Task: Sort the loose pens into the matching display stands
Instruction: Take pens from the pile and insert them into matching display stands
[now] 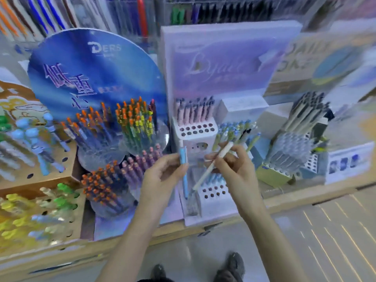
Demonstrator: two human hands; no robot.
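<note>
Head view: I'm gripping a blue pen [182, 154] upright in the left hand [162, 176] and pinching a slanted white pen [204, 175] in the right hand [234, 165], both hovering over the lilac stand [223, 82]. Risk: neighbouring stands are crowding in, so I'm likely misjudging which holes match.
</note>
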